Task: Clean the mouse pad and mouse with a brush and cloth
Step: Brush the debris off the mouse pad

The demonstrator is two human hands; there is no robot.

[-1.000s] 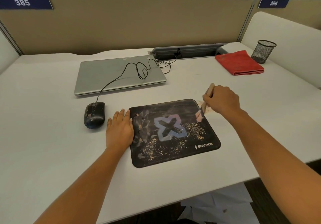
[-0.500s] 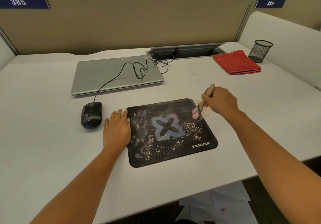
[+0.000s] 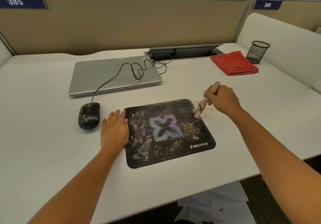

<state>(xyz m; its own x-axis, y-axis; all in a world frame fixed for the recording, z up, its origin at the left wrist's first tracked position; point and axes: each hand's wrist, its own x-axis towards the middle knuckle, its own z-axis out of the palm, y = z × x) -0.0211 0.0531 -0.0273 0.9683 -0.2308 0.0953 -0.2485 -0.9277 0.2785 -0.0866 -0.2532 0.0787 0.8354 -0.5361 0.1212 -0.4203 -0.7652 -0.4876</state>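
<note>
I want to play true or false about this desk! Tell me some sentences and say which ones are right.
1. The right hand holds the brush. True.
2. The cloth lies on the pad. False: it lies folded far off at the right, beside the cup.
3. The left hand rests flat at the pad's left edge. True.
4. The laptop is open. False: its lid is shut.
5. Crumbs lie on the pad. True.
</note>
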